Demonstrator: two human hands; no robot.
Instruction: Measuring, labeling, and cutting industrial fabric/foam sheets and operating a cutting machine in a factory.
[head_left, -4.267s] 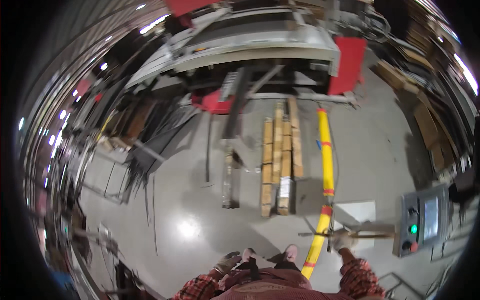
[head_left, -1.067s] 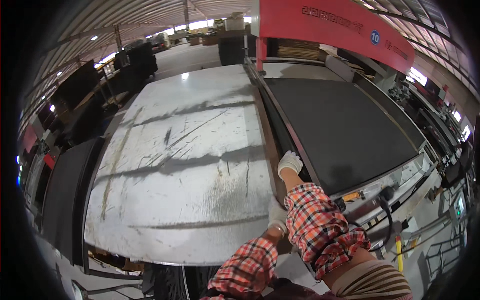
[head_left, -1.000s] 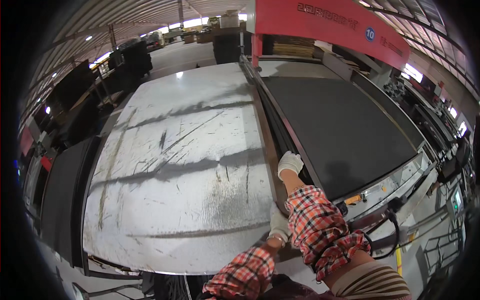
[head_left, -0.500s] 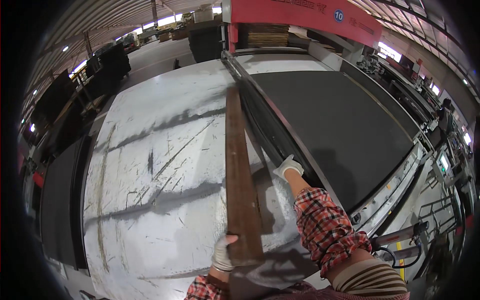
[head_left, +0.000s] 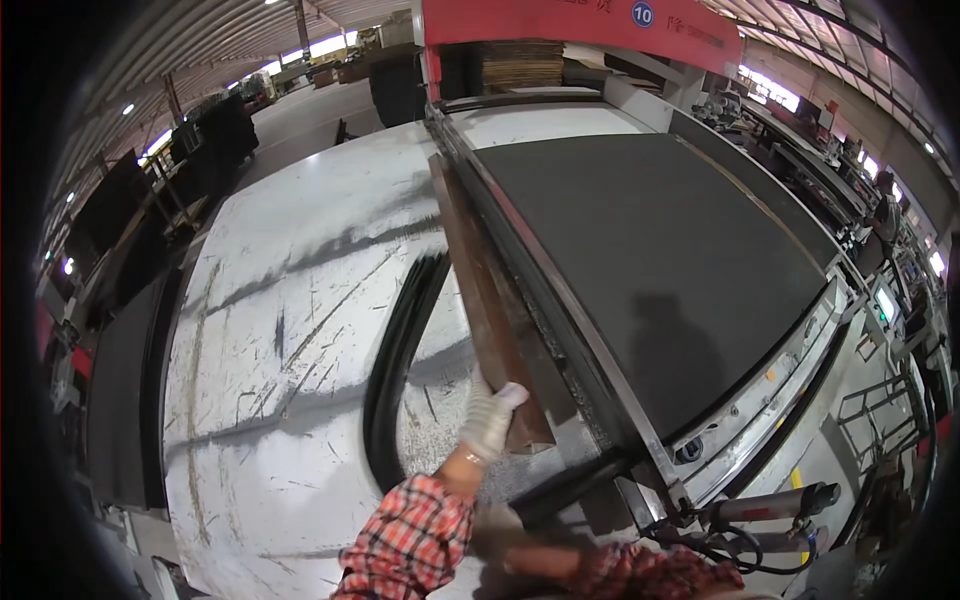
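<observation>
My left hand [head_left: 490, 422], in a whitish glove, is closed around the near end of a long brown bar [head_left: 490, 320]. The bar lies slantwise on the scratched white table [head_left: 260, 490], close beside the metal rail. Low in the middle, my right hand [head_left: 500, 528] is smeared by motion, and its fingers cannot be made out. Near it are long black strips; one bent bundle of black strips [head_left: 385, 390] curves over the table left of the bar. Another stretch of black strip [head_left: 572, 488] runs from near my right hand toward the rail.
A metal rail [head_left: 560, 300] separates the white table from a large dark grey sheet [head_left: 640, 230] at the right. A red machine beam [head_left: 580, 25] spans the back. Dark stacked sheets [head_left: 125, 400] stand at the left. A cylinder with hoses [head_left: 775, 508] juts out at lower right. A person [head_left: 884, 215] stands far right.
The bar has swung over against the rail. My right hand has come from the rail down to the lower middle. Black strips now curve over the table left of the bar.
</observation>
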